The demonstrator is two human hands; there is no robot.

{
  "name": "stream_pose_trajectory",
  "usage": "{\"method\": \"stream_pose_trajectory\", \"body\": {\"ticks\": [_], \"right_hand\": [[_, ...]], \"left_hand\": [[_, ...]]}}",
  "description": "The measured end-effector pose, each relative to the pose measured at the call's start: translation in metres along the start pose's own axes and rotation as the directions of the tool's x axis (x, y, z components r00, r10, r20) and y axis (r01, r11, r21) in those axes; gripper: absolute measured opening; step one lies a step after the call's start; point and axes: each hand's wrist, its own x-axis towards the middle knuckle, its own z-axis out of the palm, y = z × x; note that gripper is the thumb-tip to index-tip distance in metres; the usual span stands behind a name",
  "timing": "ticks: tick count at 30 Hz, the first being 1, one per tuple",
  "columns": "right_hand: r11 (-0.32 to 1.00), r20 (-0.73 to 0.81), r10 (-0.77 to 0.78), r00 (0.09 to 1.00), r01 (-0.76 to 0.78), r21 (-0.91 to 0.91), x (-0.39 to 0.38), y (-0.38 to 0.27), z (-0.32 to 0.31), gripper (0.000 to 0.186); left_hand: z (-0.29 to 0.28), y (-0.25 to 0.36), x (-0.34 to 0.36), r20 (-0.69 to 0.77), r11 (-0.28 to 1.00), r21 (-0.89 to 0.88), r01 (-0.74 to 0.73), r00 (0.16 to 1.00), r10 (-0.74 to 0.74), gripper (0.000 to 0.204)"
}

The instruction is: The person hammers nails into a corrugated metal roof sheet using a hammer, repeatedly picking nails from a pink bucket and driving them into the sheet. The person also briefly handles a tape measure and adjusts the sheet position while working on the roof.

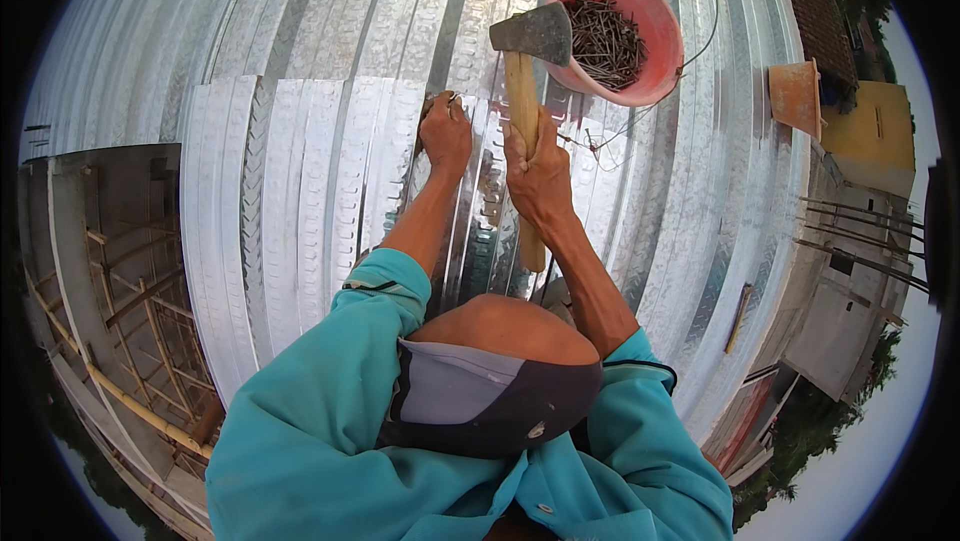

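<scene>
My right hand [540, 166] is wrapped round the wooden handle of a hatchet [521, 91], whose dark, broad metal head points away from me. My left hand [446, 136] is closed, its fingertips down on the ribbed metal decking [310, 171] near the far edge of a brighter sheet. What those fingers pinch is too small to make out. Just beyond the right hand, a red bucket [667, 51] with a wire handle stands on the decking. Many loose nails [605, 41] fill its bottom, and the hatchet head overlaps its near left rim in this view.
Bare knee [510, 326] bent between my arms. On the left, the decking ends at an open drop with bamboo scaffolding [150, 331] below. An orange bucket [795, 96] is near the right edge; a thin stick [738, 319] lies on the sheets. Bars [865, 226] jut out beyond.
</scene>
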Motion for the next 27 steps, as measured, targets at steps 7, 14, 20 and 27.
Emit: {"method": "stream_pose_trajectory", "body": {"ticks": [7,14,20,27], "right_hand": [[0.964,0.125,0.243,0.962,-0.254,0.076,-0.022,0.028,-0.009,0.051],[0.804,0.315,0.456,0.832,-0.537,0.254,-0.055,0.076,0.025,0.055],[0.805,0.355,0.403,0.843,-0.512,0.301,-0.063,0.08,0.046,0.055],[0.819,0.306,0.4,0.864,-0.487,0.302,-0.061,0.082,0.04,0.056]], "left_hand": [[-0.055,0.04,0.081,-0.153,0.843,-0.517,0.15,0.953,-0.263,0.024],[-0.083,0.159,0.112,0.224,0.736,-0.673,0.072,0.968,0.11,0.019],[-0.012,0.249,0.117,0.601,0.861,-0.505,-0.049,0.697,0.392,0.033],[0.05,0.241,0.114,0.851,0.649,0.087,-0.756,0.395,0.346,0.025]]}}
